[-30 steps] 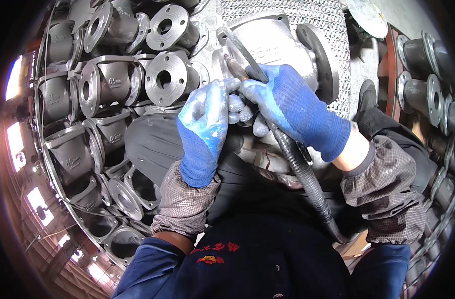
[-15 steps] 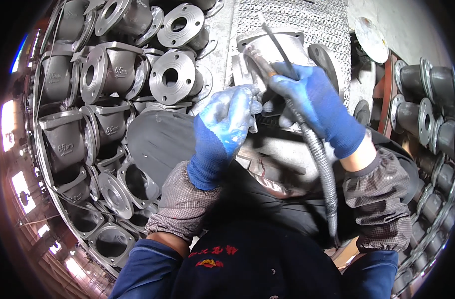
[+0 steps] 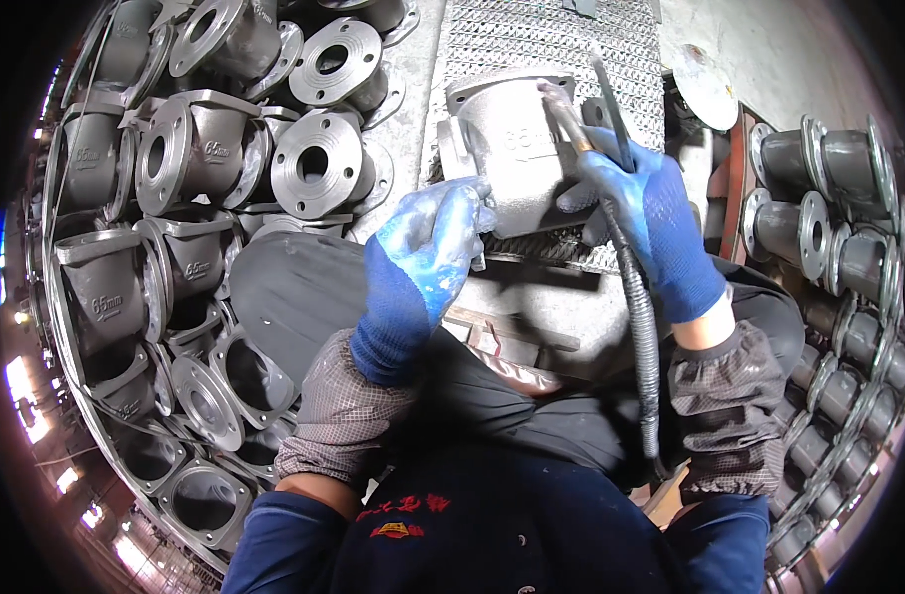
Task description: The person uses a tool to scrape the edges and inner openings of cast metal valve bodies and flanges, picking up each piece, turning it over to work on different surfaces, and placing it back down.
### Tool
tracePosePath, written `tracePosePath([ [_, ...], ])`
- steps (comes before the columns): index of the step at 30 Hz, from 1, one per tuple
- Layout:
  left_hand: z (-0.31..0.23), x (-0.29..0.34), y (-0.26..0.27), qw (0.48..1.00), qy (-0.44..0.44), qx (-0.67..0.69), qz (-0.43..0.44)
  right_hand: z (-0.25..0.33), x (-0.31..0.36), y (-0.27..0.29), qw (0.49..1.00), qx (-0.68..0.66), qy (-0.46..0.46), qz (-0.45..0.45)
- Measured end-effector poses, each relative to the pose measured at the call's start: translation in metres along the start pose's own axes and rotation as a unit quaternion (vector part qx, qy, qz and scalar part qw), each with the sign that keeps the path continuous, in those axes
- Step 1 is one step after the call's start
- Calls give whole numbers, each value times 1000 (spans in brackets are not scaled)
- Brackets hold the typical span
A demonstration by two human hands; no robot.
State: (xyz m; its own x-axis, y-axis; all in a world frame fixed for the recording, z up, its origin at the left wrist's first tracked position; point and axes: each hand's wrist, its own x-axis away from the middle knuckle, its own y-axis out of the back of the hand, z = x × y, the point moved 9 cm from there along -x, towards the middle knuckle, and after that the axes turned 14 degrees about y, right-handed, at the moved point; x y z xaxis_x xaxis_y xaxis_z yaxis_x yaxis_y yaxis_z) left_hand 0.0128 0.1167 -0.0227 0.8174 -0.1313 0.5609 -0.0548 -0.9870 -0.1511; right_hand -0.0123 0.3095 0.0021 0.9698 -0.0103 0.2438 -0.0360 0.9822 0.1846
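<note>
A grey cast-metal valve body lies in front of me on a textured metal mat, its square flange at the far end. My left hand, in a blue glove, has its fingers curled around the edge of the side flange. My right hand, also gloved in blue, is closed around a ribbed grey hose. Two thin parts stick out past these fingers: a brownish stick-like piece over the casting and a dark rod beside it. Their exact kind is blurred.
Stacked grey flanged castings fill the left side. More castings stand in rows at the right, behind a reddish-brown bar. The textured mat extends away from me. A round pale disc sits beyond it.
The valve body now shows its broad, bright side. My right hand has swung the hose's front end to the right relative to the casting. My left hand stays by the side flange.
</note>
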Motion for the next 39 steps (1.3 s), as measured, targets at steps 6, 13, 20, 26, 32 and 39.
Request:
tracePosePath([
  [6,-10,5,-4,999,-15,-40,-28,-37,16,-5,988,-105,36,-105],
  [13,-13,4,-6,994,-52,-93,-17,-39,10,-12,984,-114,21,-136],
  [20,-12,3,-8,997,-25,-75,-19,-39,6,-6,984,-39,99,-144],
  [26,-12,4,-5,996,-33,-75,-20,-35,9,-13,985,-108,37,-126],
  [32,-8,2,-2,998,-33,-55,-24,-44,8,-14,981,-152,28,-118],
  [39,-8,0,-3,998,-40,-46,-21,-44,5,-13,980,-156,44,-119],
])
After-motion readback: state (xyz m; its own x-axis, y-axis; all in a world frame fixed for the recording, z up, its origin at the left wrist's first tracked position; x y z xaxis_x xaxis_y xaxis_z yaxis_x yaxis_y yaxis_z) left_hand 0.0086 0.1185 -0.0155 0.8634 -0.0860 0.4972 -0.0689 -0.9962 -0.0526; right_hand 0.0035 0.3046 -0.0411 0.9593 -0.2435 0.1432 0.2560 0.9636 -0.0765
